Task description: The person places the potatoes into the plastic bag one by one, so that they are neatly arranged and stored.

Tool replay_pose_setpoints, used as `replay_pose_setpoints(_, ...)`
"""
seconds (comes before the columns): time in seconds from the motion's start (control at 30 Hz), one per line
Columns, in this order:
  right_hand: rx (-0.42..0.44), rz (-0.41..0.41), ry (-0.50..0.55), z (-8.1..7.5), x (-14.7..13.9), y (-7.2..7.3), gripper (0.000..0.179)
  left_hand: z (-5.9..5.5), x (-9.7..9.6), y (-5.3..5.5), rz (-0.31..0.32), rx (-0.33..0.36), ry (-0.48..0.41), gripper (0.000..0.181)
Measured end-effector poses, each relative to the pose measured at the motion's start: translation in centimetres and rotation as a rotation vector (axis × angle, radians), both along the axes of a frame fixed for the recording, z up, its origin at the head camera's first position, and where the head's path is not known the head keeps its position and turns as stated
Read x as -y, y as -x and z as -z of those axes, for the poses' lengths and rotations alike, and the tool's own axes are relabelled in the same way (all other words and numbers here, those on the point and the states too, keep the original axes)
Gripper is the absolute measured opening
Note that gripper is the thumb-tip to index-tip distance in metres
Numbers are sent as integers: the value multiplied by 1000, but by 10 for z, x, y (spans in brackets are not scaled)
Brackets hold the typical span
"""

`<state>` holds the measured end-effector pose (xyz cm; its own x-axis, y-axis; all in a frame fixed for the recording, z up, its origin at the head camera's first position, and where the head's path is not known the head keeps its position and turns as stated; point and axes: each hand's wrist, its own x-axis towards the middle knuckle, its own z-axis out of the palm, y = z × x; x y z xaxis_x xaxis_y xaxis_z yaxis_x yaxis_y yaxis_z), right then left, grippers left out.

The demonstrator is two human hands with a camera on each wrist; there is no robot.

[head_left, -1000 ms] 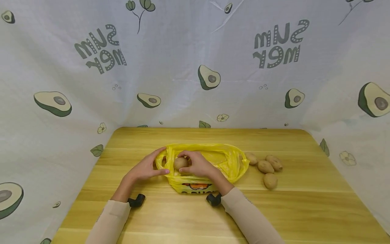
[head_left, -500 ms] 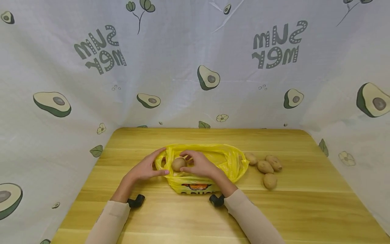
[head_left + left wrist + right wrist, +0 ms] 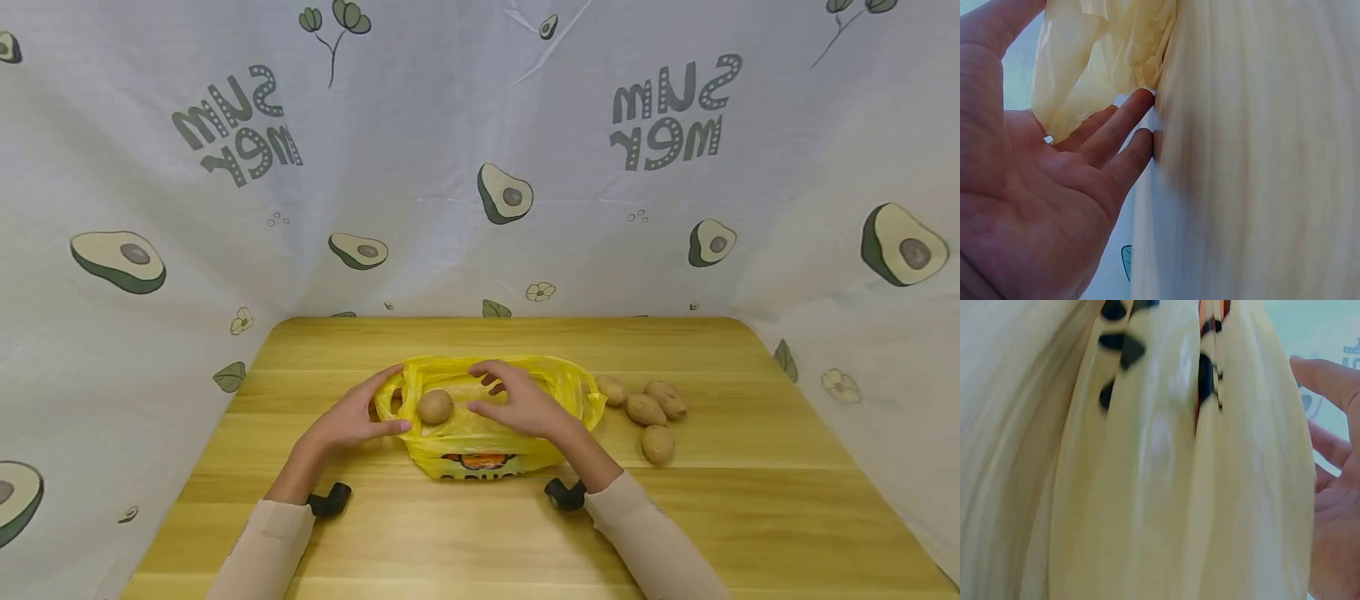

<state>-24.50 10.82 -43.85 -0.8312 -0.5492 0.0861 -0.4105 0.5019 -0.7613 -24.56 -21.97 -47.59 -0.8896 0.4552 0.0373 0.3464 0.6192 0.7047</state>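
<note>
A yellow plastic bag (image 3: 536, 454) lies with its mouth spread upward in the middle of the table. At the left end inside it sits a round potato (image 3: 435, 407). My left hand (image 3: 352, 419) rests against the bag's left end, thumb and fingers spread around it. In the left wrist view, the left fingers (image 3: 1116, 132) are extended beneath the hanging plastic, their tips at the tabletop. Over the bag's mouth is my right hand (image 3: 525, 404), fingers loosely bent and apart from the potato. The bag's printed front wall (image 3: 1160, 469) hides part of that hand in the right wrist view.
Several potatoes (image 3: 657, 444) lie on the wooden table (image 3: 450, 542), close to the bag's right end. A white curtain (image 3: 420, 150) with avocado prints hangs behind the table and along its sides. Black wrist cameras (image 3: 564, 495) sit at both wrists.
My right hand has let go of the potato and moved to the right. The potato stays at the bag's left end. My left hand has kept its place on the bag. The view has shifted slightly.
</note>
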Motion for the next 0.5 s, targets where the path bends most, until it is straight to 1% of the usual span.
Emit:
replay_pose_setpoints(0.13, -49, 20, 5, -3, -15, -3, 54, 0, 0, 0, 0, -11, 6, 98)
replay_pose_setpoints(0.37, -145, 68, 45, -7, -40, -11, 48, -1, -2, -1, -4, -16, 14, 98)
replay_pose_setpoints(0.5, -186, 90, 32, -7, -52, -15, 46, 0, 0, -2, -6, -12, 13, 98)
